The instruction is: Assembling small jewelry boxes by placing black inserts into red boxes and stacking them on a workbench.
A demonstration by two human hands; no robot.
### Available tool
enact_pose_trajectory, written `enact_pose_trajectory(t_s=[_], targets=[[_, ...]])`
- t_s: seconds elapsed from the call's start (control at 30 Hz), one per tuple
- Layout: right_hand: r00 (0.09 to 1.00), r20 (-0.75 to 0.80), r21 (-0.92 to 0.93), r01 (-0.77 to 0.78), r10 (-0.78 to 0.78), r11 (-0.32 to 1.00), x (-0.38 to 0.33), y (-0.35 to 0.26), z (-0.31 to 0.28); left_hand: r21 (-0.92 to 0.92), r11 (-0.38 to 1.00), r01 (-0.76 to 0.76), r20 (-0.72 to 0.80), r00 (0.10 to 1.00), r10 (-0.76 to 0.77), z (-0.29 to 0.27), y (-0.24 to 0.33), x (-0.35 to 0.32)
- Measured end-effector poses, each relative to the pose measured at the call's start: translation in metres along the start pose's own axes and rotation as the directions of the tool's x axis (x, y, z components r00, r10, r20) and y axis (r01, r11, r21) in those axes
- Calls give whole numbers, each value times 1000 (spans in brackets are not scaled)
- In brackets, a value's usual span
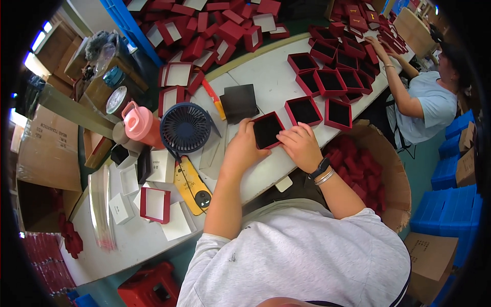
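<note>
A small red square box with a black insert (266, 130) lies on the white table (266, 77) right in front of me. My left hand (243, 146) grips its left side and my right hand (302, 145) presses on its right edge, fingers on the black lining. A stack of black foam squares (239, 102) sits just beyond the box. Further along the table lie several more red boxes with black inserts (330, 82) in rows.
A dark blue desk fan (185, 128), a pink jug (139, 123), a yellow tool (190, 183) and a white-lined red lid (155, 204) lie to my left. A cardboard bin of red pieces (388, 169) stands at my right. Another person (429, 102) works at the far end.
</note>
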State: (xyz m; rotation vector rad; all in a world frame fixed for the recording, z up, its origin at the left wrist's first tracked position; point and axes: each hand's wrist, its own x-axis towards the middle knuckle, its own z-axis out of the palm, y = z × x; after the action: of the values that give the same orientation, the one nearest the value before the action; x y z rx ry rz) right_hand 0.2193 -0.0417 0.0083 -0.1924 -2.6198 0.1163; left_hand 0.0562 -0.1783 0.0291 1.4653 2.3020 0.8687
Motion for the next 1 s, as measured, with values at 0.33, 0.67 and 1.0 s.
enact_pose_trajectory(t_s=[0.33,0.67,1.0], targets=[[983,-149,92,-97,110,991,-5,25,-43,-355,887,-296,-300,935,192,2,11,10],[971,-135,127,-183,199,975,23,99,-79,-216,953,-211,-216,963,164,21,11,15],[967,22,284,-251,256,925,289,131,33,-218,945,-243,-209,958,198,46,-12,27]])
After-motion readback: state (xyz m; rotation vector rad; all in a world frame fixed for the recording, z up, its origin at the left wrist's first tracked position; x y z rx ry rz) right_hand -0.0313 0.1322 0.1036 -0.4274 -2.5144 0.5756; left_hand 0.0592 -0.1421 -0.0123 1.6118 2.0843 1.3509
